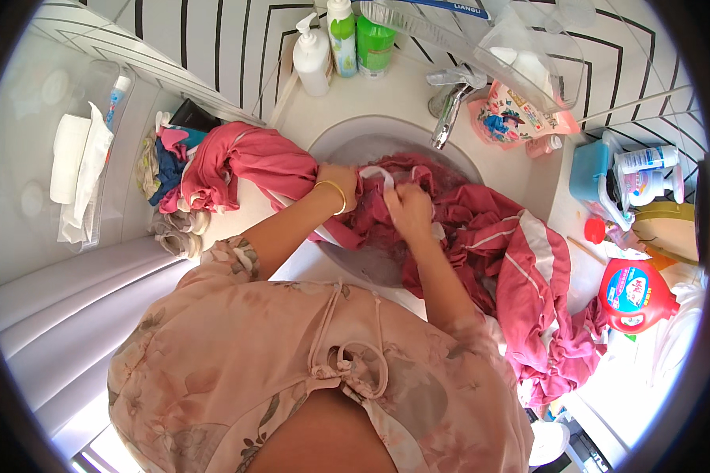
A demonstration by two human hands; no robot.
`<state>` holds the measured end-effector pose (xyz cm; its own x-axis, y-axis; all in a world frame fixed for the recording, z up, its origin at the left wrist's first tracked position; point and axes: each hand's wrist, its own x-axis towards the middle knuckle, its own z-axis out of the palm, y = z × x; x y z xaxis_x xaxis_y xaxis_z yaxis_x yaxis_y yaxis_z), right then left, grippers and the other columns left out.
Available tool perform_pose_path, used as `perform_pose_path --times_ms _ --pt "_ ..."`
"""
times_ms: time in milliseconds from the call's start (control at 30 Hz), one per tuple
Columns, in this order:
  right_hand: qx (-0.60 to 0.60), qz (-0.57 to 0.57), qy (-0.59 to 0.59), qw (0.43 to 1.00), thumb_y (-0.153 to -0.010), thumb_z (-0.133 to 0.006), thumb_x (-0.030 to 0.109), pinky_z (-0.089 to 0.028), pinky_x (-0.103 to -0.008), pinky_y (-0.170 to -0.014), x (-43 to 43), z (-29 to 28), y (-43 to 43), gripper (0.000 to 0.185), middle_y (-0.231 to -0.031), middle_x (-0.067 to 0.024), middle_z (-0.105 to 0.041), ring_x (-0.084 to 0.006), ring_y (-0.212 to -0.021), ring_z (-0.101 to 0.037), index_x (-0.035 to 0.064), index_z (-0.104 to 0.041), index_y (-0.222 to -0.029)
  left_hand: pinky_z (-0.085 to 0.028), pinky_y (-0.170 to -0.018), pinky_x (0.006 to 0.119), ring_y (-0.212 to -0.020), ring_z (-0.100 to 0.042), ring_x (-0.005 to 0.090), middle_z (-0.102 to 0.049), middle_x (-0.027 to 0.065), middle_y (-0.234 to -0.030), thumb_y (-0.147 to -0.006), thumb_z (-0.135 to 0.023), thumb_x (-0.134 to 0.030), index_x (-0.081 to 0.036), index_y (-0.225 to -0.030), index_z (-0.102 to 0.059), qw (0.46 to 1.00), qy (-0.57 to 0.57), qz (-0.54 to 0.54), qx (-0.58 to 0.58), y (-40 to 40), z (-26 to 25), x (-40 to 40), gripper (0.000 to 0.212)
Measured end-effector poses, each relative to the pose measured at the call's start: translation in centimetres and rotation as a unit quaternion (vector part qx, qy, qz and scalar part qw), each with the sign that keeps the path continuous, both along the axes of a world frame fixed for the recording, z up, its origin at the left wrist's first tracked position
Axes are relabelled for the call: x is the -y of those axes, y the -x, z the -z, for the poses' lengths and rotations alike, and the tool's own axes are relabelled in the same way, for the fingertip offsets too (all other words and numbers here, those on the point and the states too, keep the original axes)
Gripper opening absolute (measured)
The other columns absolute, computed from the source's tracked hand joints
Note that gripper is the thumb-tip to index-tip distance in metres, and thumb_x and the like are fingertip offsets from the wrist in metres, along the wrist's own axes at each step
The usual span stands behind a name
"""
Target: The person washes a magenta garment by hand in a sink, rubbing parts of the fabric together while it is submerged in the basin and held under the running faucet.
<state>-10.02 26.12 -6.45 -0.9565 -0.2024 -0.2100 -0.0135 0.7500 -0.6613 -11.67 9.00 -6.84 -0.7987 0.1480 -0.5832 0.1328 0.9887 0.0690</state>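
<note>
A pinkish-red garment with white stripes (485,219) lies partly in a round washbasin (361,127) of cloudy water and spills over the counter on both sides. At the basin's left part, my left hand (338,186), with a yellow bangle at its wrist, is closed on the red cloth. My right hand (410,211) grips wet cloth beside a white strip (378,172) over the middle of the basin. Left of the basin lies a bunched red part (260,156); to the right, a long striped part (535,284) hangs towards the counter's front edge. The fingertips are partly hidden in folds.
A chrome faucet (449,115) reaches over the basin's back rim. Behind stand a white pump bottle (312,56) and a green bottle (374,47). Small clothes (168,162) are piled at left. At right are a blue basket (591,171) and a red detergent bottle (636,295). A clear shelf (449,44) overhangs the back.
</note>
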Motion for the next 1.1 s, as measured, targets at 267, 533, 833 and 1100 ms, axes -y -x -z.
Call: perform_pose_path --times_ms 267,533,833,1100 --pt "-0.242 -0.097 -0.095 0.961 -0.076 -0.061 0.029 -0.032 -0.0473 -0.084 0.0 2.3 -9.3 0.023 -0.089 -0.0126 -0.051 -0.0311 -0.097 -0.047 0.0059 -0.061 -0.074 -0.038 -0.080 0.043 -0.095 -0.057 0.0263 -0.060 0.0101 -0.099 -0.069 -0.064 -0.025 -0.008 -0.103 -0.056 0.994 -0.041 0.083 -0.064 -3.4 -1.0 0.7 0.039" --pt "-0.173 -0.104 -0.134 0.970 -0.074 -0.060 0.027 -0.035 -0.0488 -0.083 1.7 8.1 -2.8 0.022 -0.087 -0.0137 -0.051 -0.0325 -0.097 -0.047 0.0051 -0.063 -0.071 -0.039 -0.081 0.043 -0.094 -0.058 0.0265 -0.061 0.0112 -0.098 -0.073 -0.060 -0.027 -0.005 -0.101 -0.054 0.999 0.035 0.024 -0.032 -1.5 2.1 -0.2 0.036" --pt "0.011 -0.056 -0.122 0.991 -0.080 -0.052 0.032 -0.045 -0.0473 -0.081 4.1 9.9 6.8 0.033 -0.086 -0.0197 -0.063 -0.0384 -0.082 -0.059 0.0020 -0.065 -0.078 -0.043 -0.083 0.045 -0.101 -0.057 0.0280 -0.058 0.0153 -0.108 -0.076 -0.058 -0.030 -0.001 -0.116 -0.047 0.999 0.027 -0.024 -0.017 0.7 2.8 -0.5 0.050" --pt "-0.017 0.004 0.047 0.999 -0.081 -0.056 0.030 -0.044 -0.0462 -0.075 -0.1 8.3 7.7 0.029 -0.086 -0.0181 -0.061 -0.0368 -0.081 -0.057 0.0009 -0.059 -0.083 -0.034 -0.095 0.049 -0.118 -0.043 0.0337 -0.042 0.0226 -0.129 -0.053 -0.071 -0.064 -0.001 -0.140 -0.017 0.993 0.003 0.113 0.045 0.0 -2.8 -0.1 0.120"
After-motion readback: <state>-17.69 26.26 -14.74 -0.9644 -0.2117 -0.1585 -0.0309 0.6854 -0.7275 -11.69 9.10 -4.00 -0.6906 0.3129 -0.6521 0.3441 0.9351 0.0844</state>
